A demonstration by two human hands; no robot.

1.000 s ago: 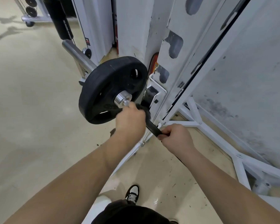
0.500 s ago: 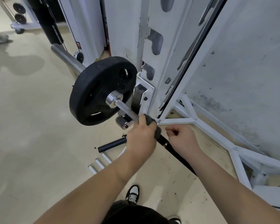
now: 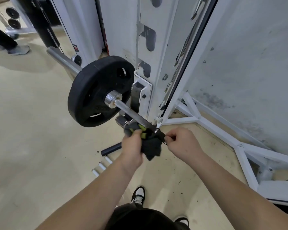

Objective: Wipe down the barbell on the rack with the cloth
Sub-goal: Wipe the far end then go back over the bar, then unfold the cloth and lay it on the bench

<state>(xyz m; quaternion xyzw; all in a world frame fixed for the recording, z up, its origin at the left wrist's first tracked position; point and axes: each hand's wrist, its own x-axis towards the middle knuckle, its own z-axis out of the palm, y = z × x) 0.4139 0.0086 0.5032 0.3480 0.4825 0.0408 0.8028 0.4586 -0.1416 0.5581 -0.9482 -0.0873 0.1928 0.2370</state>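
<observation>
A knurled steel barbell (image 3: 131,112), loaded with a black plate (image 3: 91,95), was seen resting on the white rack (image 3: 150,83). A dark cloth (image 3: 150,145) with yellow-green markings was bunched in the left hand (image 3: 132,147), fingers curled tight, against the bar; the bar's black section was pinched by the right hand (image 3: 181,143).

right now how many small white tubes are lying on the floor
3, side by side left of the left forearm: tube, tube, tube. The arm may hide more.

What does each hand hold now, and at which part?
The left hand grips the dark cloth by its bunched middle, against the barbell. The right hand pinches the bar's black section near the cloth.
</observation>
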